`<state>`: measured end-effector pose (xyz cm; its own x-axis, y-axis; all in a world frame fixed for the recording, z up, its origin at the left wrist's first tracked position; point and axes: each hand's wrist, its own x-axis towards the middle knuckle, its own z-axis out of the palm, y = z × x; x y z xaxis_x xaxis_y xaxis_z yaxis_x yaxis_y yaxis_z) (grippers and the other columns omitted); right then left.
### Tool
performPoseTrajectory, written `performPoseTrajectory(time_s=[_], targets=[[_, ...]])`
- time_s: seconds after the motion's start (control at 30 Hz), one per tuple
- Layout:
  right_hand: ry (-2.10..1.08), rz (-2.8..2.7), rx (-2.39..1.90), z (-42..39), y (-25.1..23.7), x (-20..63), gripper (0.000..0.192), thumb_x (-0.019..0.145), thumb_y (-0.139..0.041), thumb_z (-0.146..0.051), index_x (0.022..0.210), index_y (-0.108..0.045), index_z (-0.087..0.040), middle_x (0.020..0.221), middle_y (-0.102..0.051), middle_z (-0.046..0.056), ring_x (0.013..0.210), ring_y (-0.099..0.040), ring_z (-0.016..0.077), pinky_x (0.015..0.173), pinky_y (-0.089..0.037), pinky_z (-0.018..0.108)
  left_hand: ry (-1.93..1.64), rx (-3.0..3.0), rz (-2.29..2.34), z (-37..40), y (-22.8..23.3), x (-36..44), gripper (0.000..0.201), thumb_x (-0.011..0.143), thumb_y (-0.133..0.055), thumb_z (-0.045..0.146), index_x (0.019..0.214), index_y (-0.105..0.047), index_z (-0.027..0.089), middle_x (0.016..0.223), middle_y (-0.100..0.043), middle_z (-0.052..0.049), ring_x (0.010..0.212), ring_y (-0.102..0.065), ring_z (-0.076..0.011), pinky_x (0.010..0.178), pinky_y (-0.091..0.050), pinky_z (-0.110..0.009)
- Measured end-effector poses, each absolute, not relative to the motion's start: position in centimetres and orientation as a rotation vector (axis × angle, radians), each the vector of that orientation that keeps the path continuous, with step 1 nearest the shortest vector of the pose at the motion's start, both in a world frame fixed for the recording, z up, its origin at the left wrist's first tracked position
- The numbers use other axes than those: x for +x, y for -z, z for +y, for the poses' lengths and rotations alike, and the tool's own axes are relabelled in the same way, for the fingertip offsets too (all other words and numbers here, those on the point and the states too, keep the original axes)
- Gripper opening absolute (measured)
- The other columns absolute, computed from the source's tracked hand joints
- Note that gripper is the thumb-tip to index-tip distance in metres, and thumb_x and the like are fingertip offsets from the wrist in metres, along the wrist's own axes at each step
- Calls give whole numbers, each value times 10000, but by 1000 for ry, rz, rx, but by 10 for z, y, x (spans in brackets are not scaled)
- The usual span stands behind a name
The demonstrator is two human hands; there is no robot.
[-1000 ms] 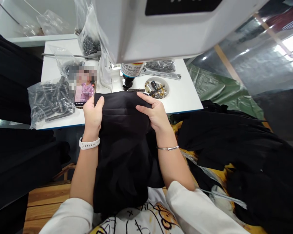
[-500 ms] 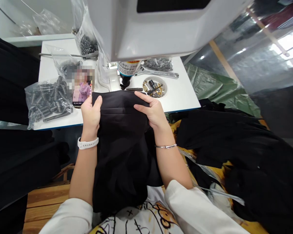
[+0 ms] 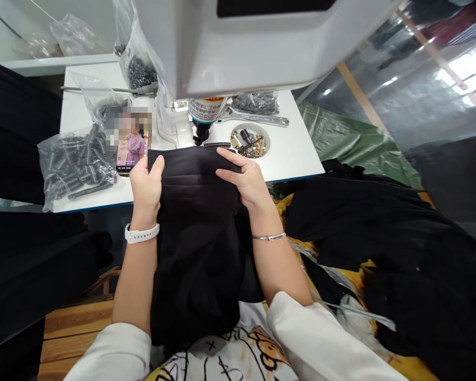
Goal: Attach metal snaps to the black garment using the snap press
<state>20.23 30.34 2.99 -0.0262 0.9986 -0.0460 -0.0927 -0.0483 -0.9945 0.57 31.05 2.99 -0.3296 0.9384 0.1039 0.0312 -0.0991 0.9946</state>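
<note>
A black garment [image 3: 198,227] hangs from both hands over my lap, its upper edge stretched flat at the table's front. My left hand [image 3: 146,182] pinches the upper left corner, thumb on top and fingers partly hidden. At the upper right corner, my right hand [image 3: 246,177] grips the cloth, with thumb and forefinger lying across it. Just beyond the garment's edge is the dark lower tip of a white machine [image 3: 257,53], under a printed guard [image 3: 207,109]. A phone [image 3: 133,145] showing a picture stands close to my left hand.
On the white table [image 3: 293,153] are a bag of dark fasteners [image 3: 77,164], a round dish of small metal parts [image 3: 249,142], a wrench [image 3: 262,117] and another bag of fasteners [image 3: 138,71]. Black cloth [image 3: 381,222] is heaped at the right; more dark cloth [image 3: 31,264] hangs at the left.
The view has shifted very slightly, and the picture on the phone is different. My hands keep the same hold on the garment.
</note>
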Motion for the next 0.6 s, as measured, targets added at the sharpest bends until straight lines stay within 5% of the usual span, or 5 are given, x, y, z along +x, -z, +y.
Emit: performPoseTrajectory(time_s=[0.6], targets=[[-1327,-1132,-1156,303,-30,203,503,579,-759,-263,1064,-633,-230,1174,-594,-12,1176,-482,215,1072,-312,381,-1541,1082,1403,311,-28,6,178,717,-606,280,813,-641,135,821,-620,-32,818,-556,-145,818,-459,-282]])
